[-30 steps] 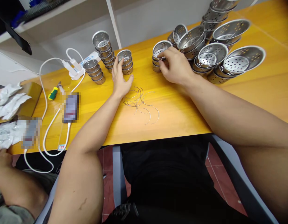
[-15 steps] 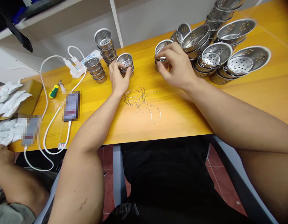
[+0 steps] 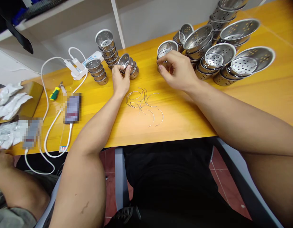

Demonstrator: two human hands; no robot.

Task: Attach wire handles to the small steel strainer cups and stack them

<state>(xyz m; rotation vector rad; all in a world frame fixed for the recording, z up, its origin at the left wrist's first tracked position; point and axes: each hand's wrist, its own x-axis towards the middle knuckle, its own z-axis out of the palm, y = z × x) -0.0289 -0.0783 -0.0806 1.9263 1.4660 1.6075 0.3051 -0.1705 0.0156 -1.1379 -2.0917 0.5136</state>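
My left hand point(image 3: 120, 80) pinches the top perforated steel cup point(image 3: 124, 60) of a short tilted stack point(image 3: 132, 68), thumb and fingers closed around its rim, the cup tipped toward me. My right hand point(image 3: 181, 71) curls over another small stack of cups point(image 3: 165, 52), fingertips closed on the edge of the top one. Both stacks stand on the yellow table point(image 3: 179, 117), well apart, with a scatter of thin wire rings point(image 3: 143, 103) lying between and just in front of my hands. Larger perforated bowls point(image 3: 232, 53) pile up right of my right hand. Farther left lie a white cable point(image 3: 45, 91) and a screwdriver point(image 3: 53, 93).
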